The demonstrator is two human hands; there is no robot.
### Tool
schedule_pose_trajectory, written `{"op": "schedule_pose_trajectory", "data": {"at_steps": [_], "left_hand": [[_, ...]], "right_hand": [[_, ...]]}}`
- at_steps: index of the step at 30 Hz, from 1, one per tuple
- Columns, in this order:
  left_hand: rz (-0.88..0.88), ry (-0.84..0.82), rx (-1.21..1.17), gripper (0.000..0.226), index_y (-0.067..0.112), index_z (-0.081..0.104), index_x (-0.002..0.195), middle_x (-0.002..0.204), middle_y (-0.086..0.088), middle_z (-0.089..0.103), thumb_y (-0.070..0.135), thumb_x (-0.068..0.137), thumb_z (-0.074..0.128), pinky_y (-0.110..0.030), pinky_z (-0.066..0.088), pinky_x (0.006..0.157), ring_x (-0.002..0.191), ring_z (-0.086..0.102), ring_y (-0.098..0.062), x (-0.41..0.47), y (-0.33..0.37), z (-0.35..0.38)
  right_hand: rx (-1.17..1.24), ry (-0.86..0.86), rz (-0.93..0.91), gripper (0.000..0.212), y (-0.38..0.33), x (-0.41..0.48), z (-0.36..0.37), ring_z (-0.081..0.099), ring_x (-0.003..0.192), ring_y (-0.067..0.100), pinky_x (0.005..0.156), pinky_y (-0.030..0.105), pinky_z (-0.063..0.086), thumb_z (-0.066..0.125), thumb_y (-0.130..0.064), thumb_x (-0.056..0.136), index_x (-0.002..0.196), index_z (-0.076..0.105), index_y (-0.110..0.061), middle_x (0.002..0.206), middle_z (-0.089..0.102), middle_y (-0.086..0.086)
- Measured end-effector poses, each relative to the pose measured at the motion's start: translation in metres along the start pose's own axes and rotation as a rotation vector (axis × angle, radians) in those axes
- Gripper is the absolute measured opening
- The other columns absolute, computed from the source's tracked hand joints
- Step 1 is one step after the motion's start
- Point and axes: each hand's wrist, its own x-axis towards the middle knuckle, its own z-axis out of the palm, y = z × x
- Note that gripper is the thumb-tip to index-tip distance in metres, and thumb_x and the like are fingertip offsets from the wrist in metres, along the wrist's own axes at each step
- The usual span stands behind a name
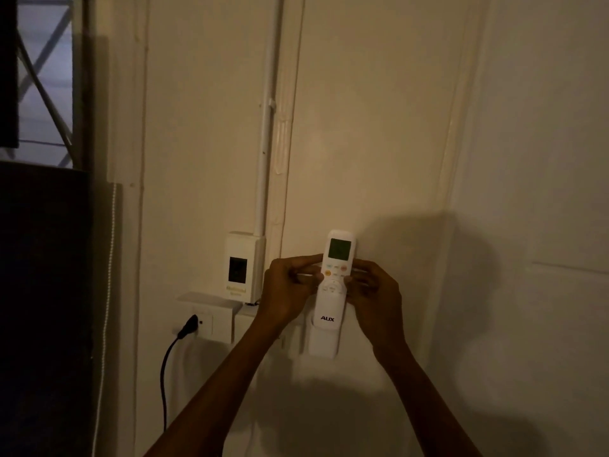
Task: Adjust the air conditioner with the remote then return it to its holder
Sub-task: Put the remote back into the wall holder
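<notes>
Gripping remote (pixel 335 285) between both hands, seated in holder (pixel 323 343)

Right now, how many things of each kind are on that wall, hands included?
Hands: 2, left hand and right hand
Remote: 1
Remote holder: 1
Black plug: 1
Wall box: 1
Total: 6

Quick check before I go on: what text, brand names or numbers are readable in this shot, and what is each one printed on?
"AUX": on the lower front of the white remote, just above the rim of the wall holder.
Remote screen: lit greenish, no digits readable.
Remote buttons: markings too small to read.
Yellowish lettering at the bottom of the wall box left of the remote: too blurred to read.
</notes>
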Motion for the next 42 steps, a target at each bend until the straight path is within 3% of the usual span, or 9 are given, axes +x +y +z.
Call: {"op": "schedule_pose_trajectory", "data": {"at_steps": [10,14,18,24,27,32,35,42], "left_hand": [[0.004,-0.004,-0.057,0.036,0.011,0.066,0.117,0.113,-0.006,0.072,0.004,0.081,0.068,-0.037,0.059,0.086,0.101,0.07,-0.014,0.011,-0.017,0.002],[-0.003,0.015,-0.096,0.037,0.009,0.066,0.118,0.11,-0.005,0.072,0.002,0.082,0.067,-0.023,0.059,0.08,0.098,0.069,-0.009,0.01,-0.024,0.004],[-0.007,0.001,-0.106,0.036,0.01,0.066,0.116,0.103,-0.002,0.072,0.001,0.082,0.066,-0.02,0.059,0.079,0.095,0.069,-0.008,0.007,-0.027,0.003],[-0.008,-0.004,-0.028,0.033,0.013,0.067,0.112,0.099,-0.003,0.073,0.002,0.081,0.068,-0.01,0.056,0.071,0.09,0.069,-0.008,-0.002,-0.038,0.002],[-0.001,-0.022,0.037,0.032,0.012,0.067,0.111,0.099,-0.005,0.073,0.003,0.081,0.068,-0.011,0.056,0.07,0.089,0.07,-0.012,-0.006,-0.042,0.001],[-0.07,-0.085,0.083,0.028,0.009,0.065,0.109,0.1,-0.009,0.071,0.0,0.082,0.066,-0.013,0.057,0.062,0.083,0.067,-0.01,-0.012,-0.043,0.0],[-0.083,-0.111,0.089,0.027,0.007,0.065,0.108,0.1,-0.01,0.07,0.0,0.081,0.067,-0.013,0.058,0.061,0.081,0.065,-0.007,-0.013,-0.042,-0.001],[-0.121,-0.161,0.068,0.026,0.007,0.064,0.104,0.097,-0.01,0.07,0.001,0.08,0.069,-0.027,0.062,0.067,0.083,0.068,-0.014,-0.014,-0.043,-0.004]], "right_hand": [[-0.034,0.049,-0.046,0.024,0.011,0.005,0.008,0.066,0.091,0.004,0.079,0.02,0.056,0.063,-0.011,0.087,0.111,0.066,-0.016,0.105,0.071,-0.003],[-0.079,0.06,-0.094,0.024,0.014,0.004,0.01,0.065,0.085,-0.001,0.067,0.006,0.052,0.063,-0.017,0.088,0.111,0.066,-0.015,0.097,0.068,-0.012],[-0.136,0.098,-0.139,0.028,0.022,0.0,0.014,0.06,0.088,-0.004,0.071,0.0,0.047,0.064,-0.017,0.087,0.114,0.064,-0.012,0.104,0.067,-0.007],[-0.139,0.111,-0.111,0.022,0.029,-0.009,0.016,0.059,0.083,-0.007,0.068,0.0,0.047,0.066,-0.015,0.085,0.105,0.062,-0.022,0.094,0.062,-0.017],[-0.147,0.119,-0.095,0.021,0.036,-0.014,0.017,0.061,0.082,-0.005,0.068,0.001,0.048,0.068,-0.014,0.084,0.104,0.065,-0.02,0.092,0.064,-0.016],[-0.116,0.115,-0.026,0.017,0.048,-0.022,0.015,0.068,0.086,0.007,0.077,0.02,0.056,0.068,-0.012,0.084,0.1,0.068,-0.019,0.096,0.072,-0.003],[-0.115,0.128,-0.015,0.014,0.049,-0.025,0.015,0.066,0.083,0.001,0.07,0.008,0.051,0.068,-0.013,0.084,0.095,0.068,-0.021,0.092,0.071,-0.006],[-0.129,0.141,-0.027,0.017,0.052,-0.028,0.016,0.064,0.08,-0.003,0.066,0.0,0.048,0.07,-0.013,0.082,0.099,0.071,-0.012,0.09,0.07,-0.007]]}}
